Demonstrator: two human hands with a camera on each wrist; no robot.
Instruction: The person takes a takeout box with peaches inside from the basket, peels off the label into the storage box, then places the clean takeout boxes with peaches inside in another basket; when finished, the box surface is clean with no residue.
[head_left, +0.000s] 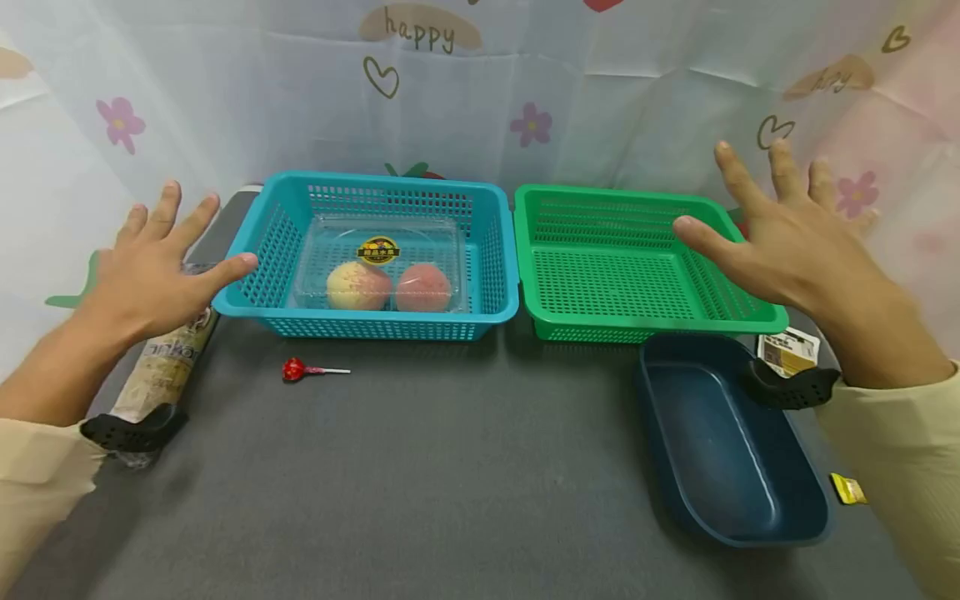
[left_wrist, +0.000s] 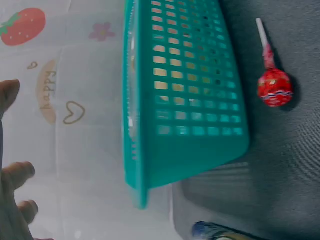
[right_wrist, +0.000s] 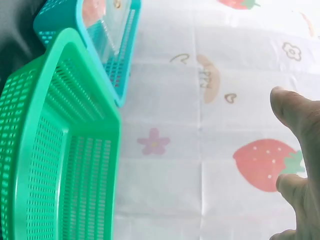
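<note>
My left hand (head_left: pixel 161 258) hovers open with spread fingers just left of the teal basket (head_left: pixel 258 287), holding nothing. A clear plastic box with two peaches (head_left: pixel 390 279) lies inside that basket. My right hand (head_left: pixel 780 229) floats open above the right rim of the green basket (head_left: pixel 600 283), also holding nothing. A red lollipop (head_left: pixel 294 370) lies on the grey table in front of the teal basket; the left wrist view shows the lollipop (left_wrist: pixel 274 87) beside the teal basket (left_wrist: pixel 195 100). The right wrist view shows the green basket (right_wrist: pixel 55 150) with nothing in it.
A dark blue oval tub (head_left: pixel 723 446) stands at the front right. A printed packet (head_left: pixel 165 367) lies under my left forearm. A small labelled packet (head_left: pixel 787 350) and a yellow sachet (head_left: pixel 847 489) lie at the right. A patterned curtain hangs behind.
</note>
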